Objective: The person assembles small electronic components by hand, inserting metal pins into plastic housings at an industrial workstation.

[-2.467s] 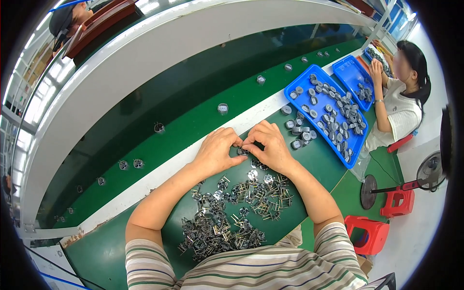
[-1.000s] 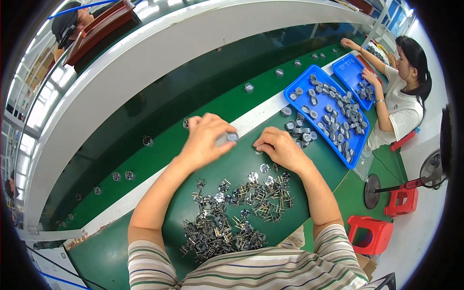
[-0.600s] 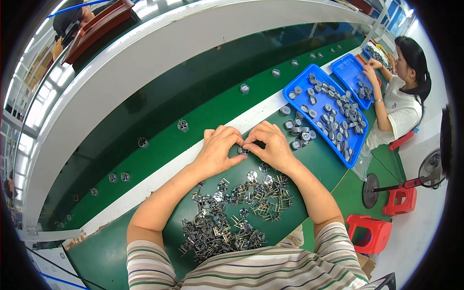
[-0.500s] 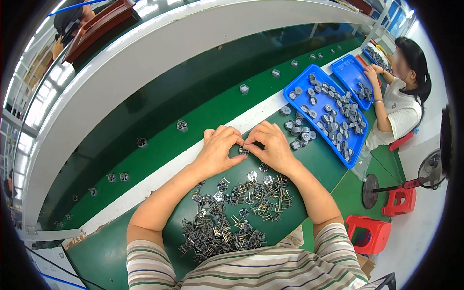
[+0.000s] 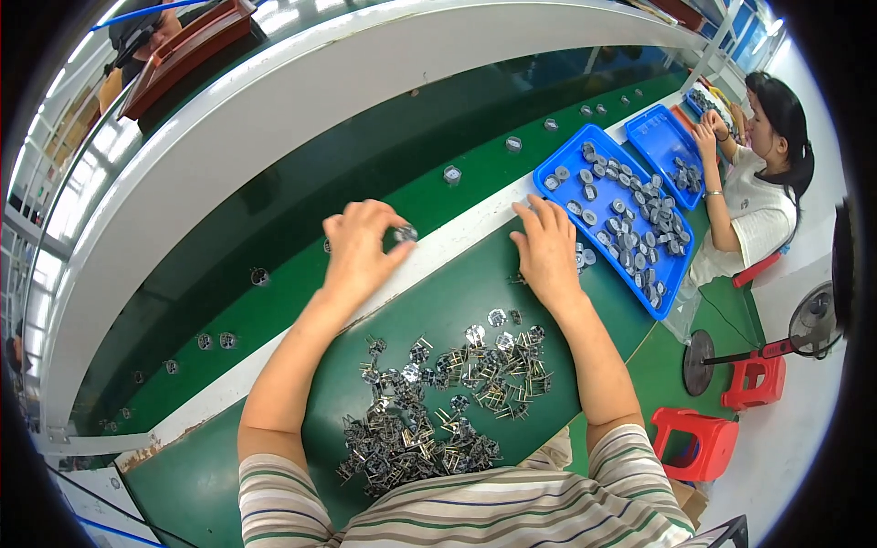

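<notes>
1. Grey and round, the small part [image 5: 406, 234] you hold is pinched between the thumb and fingertips of your left hand [image 5: 359, 245], raised over the white ledge [image 5: 475, 226] near the long green strip [image 5: 292, 301].
2. Your right hand [image 5: 550, 251] is spread, thumb apart from the fingers, at the counter's far edge, just beside the large blue plastic tray [image 5: 674, 267]; you cannot tell here whether its fingertips touch anything.
3. Several loose grey round housings [image 5: 585, 258] sit between that hand and the tray, partly hidden by your hand; many similar grey cups [image 5: 628, 239] lie inside the tray.
4. On the dark green counter [image 5: 438, 292] before you, between your forearms, spreads a heap of small metallic pieces with brass-coloured pins [image 5: 402, 438].
5. Beyond the ledge, small round parts [image 5: 452, 174] stand spaced along the strip.
6. To your right, a co-worker in a white top [image 5: 754, 210] sits beside a second blue tray [image 5: 650, 142], hands raised close together.
</notes>
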### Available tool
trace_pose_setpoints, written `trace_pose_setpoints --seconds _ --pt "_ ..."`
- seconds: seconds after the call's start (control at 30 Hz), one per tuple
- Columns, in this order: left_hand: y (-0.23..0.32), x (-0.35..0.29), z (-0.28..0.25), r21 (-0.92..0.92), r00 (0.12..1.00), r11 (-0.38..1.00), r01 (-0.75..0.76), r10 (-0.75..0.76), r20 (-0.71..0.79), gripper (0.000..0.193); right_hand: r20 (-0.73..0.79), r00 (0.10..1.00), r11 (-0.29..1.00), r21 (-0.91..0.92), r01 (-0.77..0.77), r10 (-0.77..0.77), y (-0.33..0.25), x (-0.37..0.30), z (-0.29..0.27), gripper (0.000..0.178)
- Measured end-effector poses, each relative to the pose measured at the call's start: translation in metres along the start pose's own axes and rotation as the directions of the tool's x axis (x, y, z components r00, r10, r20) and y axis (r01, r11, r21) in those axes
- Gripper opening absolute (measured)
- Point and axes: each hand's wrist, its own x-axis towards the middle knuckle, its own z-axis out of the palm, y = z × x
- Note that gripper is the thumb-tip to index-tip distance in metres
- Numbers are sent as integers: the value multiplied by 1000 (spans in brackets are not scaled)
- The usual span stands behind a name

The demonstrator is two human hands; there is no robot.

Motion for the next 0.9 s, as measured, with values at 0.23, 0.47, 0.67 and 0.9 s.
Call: trace_pose_setpoints --seconds 0.23,0.47,0.67,0.9 --pt "-19 -3 -10 312 982 936 161 -183 43 42 159 987 979 201 -10 -22 14 3 0 30" --pt "45 -10 6 -385 964 917 -103 187 187 61 234 972 733 660 -164 7 -40 -12 -3 23" --pt "40 -24 23 -359 937 933 -16 140 322 55 63 960 746 644 169 -272 -53 -10 4 16" --pt "47 -24 22 -363 935 930 -48 170 312 45 334 940 865 490 -107 -74 10 10 -45 21"
